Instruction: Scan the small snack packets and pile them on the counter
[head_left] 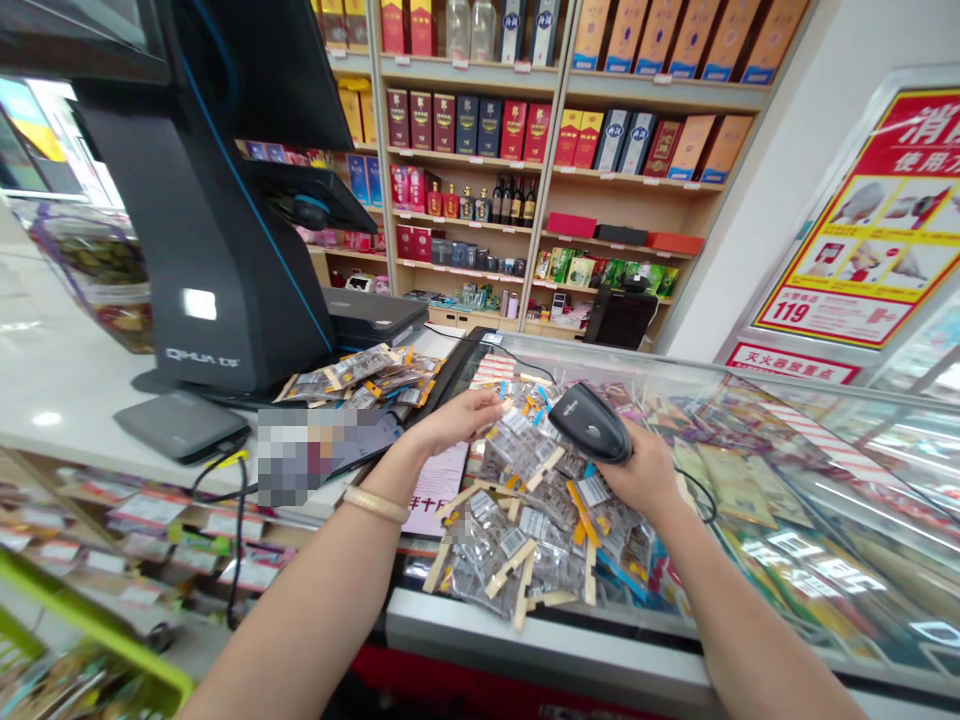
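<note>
The right hand (645,475) is wrapped around a barcode scanner (592,422), a smooth, matte black plastic wedge with a rounded nose and a thin black cable trailing off behind the wrist. The scanner head tilts down over a heap of small packets (525,530), which is the landmark here: flat, crinkly clear sleeves with white barcode labels and tan or orange card strips, fanned loosely on the glass worktop (787,500).

The left hand (457,418) reaches the far edge of that heap with fingers half curled, pinching the top of one packet; a ribbed gold bangle (375,503) circles its wrist.

Beyond the heap, on the left, a second, smaller spread of the same glossy packets (360,375) lies on the pale worktop. Further left of the heap stands a checkout terminal (217,240), a tall black slab of hard plastic on a sloped foot, with a flat grey rounded pad (180,425) at its base. Just beside the heap on the near left lies a pink printed sheet (439,490).

Under the glass, right of the heap, colourful flat printed packs show through reflections. Far behind the heap, wooden shelves (540,160) carry rows of upright rectangular boxes and a few dark bottles. A red and yellow poster (877,230) leans on the wall, right of the heap.
</note>
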